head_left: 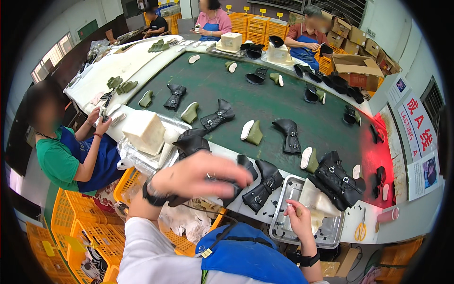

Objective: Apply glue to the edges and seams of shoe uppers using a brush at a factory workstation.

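Note:
My left hand (pixel 203 175) is blurred by motion, its fingers stretched out to the right above black boots at the near edge of the table. I see nothing held in it. A black buckled boot (pixel 263 185) lies just right of its fingertips. My right hand (pixel 300 218) is closed in a pinch over a metal tray (pixel 279 226); whatever lies between the fingertips is too small to make out. Beside it in the tray stands a block covered in pale cloth (pixel 319 201). A quilted black boot with buckles (pixel 336 180) rests against the block's top.
Across a green conveyor belt (pixel 213 78) lie several black boots and green boot-shaped pieces with white soles (pixel 252 132). Orange scissors (pixel 361 229) and a pink roll (pixel 388 216) are at the right. A co-worker in green (pixel 61 154) works at the left; others sit beyond. Orange crates (pixel 94 236) stand below left.

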The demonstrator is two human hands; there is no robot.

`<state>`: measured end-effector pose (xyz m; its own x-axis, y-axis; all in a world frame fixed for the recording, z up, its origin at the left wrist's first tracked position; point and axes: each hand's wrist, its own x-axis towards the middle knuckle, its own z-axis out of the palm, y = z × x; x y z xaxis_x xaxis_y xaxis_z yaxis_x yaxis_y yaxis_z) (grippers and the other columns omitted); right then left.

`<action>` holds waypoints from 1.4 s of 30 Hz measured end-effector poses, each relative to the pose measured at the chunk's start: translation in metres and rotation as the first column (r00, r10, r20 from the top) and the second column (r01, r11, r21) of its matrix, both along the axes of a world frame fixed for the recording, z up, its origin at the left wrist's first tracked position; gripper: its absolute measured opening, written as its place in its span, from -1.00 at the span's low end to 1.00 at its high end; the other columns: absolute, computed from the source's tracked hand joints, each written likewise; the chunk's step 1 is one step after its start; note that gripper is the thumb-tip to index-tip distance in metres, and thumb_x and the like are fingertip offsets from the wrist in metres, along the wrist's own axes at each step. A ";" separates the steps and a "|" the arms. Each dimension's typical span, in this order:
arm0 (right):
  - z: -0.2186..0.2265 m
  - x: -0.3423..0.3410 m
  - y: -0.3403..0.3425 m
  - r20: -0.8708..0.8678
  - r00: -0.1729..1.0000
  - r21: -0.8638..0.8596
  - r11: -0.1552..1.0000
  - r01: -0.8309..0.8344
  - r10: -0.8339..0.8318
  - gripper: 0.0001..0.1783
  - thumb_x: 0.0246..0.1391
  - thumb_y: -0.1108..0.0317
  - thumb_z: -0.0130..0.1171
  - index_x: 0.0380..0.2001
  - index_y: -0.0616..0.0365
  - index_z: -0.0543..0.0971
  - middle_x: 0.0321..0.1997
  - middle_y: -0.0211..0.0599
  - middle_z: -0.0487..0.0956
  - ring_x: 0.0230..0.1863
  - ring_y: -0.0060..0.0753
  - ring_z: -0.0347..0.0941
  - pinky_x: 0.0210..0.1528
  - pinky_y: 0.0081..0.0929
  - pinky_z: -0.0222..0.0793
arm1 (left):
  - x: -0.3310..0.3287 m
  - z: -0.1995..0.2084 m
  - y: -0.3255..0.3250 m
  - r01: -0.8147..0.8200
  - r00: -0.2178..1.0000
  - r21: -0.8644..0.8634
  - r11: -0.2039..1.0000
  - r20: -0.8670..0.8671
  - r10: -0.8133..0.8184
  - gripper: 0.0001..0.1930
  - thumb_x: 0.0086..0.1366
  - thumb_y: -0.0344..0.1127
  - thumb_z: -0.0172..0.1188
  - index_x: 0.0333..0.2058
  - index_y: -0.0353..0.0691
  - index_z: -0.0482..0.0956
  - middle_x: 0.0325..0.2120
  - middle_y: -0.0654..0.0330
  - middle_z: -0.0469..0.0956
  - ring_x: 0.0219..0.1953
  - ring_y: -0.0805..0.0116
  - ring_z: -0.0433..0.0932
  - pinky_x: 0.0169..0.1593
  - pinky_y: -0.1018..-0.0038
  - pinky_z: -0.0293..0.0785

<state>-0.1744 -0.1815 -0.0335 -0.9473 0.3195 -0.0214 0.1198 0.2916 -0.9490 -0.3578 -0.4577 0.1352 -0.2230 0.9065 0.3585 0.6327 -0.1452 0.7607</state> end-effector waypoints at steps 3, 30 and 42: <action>0.001 0.009 0.005 -0.009 1.000 -0.028 1.000 0.013 -0.013 -0.78 0.09 0.43 0.02 -0.22 0.28 0.53 -0.59 -0.38 0.51 -0.51 -0.65 0.40 -0.43 -0.66 0.30 | 0.047 0.039 -0.006 0.491 0.858 0.226 0.841 0.041 -0.512 -0.74 0.16 -0.29 0.09 -0.23 -0.33 0.52 -0.29 0.09 0.54 -0.28 0.08 0.53 -0.23 0.31 0.48; 0.005 0.016 -0.004 0.001 0.981 0.069 0.979 -0.194 0.194 -0.79 0.08 0.34 0.07 -0.23 0.16 0.57 -0.62 -0.27 0.56 -0.51 -0.52 0.54 -0.43 -0.57 0.41 | 0.167 0.107 0.017 0.497 0.845 0.797 0.342 -0.535 0.018 -0.72 0.15 -0.45 0.13 -0.12 -0.21 0.49 -0.64 0.22 0.52 -0.63 0.46 0.46 -0.46 0.60 0.43; 0.015 0.002 -0.021 -0.168 0.933 0.200 0.938 -0.284 0.319 -0.76 0.10 0.37 0.05 -0.14 0.12 0.51 -0.45 -0.25 0.56 -0.46 -0.46 0.48 -0.35 -0.51 0.39 | 0.122 0.048 0.088 0.181 0.977 0.928 0.325 -0.133 -0.164 -0.70 0.16 -0.43 0.11 -0.09 -0.24 0.45 -0.49 0.19 0.48 -0.47 0.43 0.44 -0.33 0.56 0.39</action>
